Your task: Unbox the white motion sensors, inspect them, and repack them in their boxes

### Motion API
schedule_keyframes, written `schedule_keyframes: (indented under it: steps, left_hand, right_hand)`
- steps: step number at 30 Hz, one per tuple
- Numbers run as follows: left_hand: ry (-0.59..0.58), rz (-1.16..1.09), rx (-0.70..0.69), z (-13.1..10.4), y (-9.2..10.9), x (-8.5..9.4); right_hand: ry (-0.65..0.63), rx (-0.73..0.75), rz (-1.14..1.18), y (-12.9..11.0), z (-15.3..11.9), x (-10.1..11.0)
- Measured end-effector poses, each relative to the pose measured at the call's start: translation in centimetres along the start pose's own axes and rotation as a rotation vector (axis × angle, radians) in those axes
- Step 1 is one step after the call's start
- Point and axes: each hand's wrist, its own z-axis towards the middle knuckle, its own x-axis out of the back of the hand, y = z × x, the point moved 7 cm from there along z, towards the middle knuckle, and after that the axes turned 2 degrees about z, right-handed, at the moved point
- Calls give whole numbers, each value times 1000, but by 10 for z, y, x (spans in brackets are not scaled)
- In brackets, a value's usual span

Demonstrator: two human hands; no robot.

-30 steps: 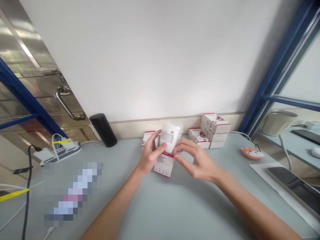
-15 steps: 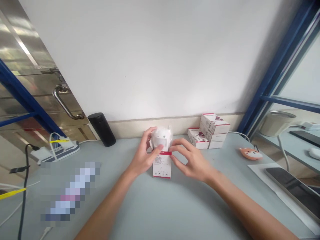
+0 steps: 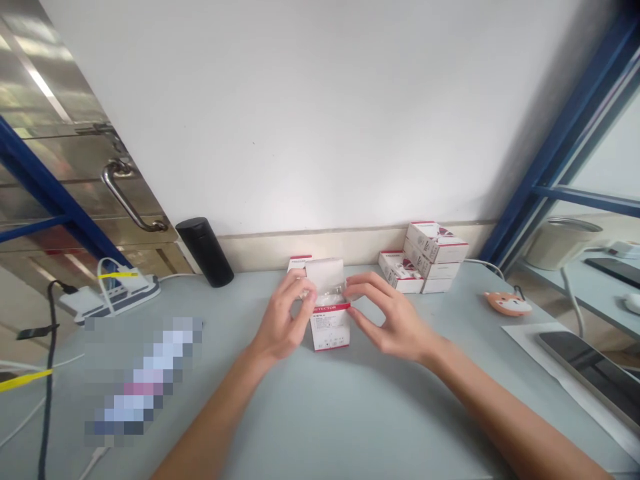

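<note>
Flanking open box (image 3: 330,328) | left hand (image 3: 283,321) curled, grip unclear | right hand (image 3: 395,321) fingers apart | clear-wrapped contents (image 3: 331,298) mostly hidden

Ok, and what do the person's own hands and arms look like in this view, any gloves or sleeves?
Both the left hand and the right hand are bare, without gloves. No rings show on the visible fingers. The forearms are slender and uncovered, with no sleeve, watch, bracelet or cable in sight.
</note>
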Motion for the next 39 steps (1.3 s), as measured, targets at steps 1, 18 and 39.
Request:
schedule_keyframes:
  steps: [1, 18, 39]
  left_hand:
    - [22, -15, 27, -1, -4, 0]
    - [22, -56, 120, -13, -17, -24]
    - [140, -365, 211, -24, -32, -54]
  right_hand:
    - [35, -6, 6, 1, 1, 4]
    - [85, -426, -828, 128, -22, 50]
    - [267, -470, -627, 116, -18, 53]
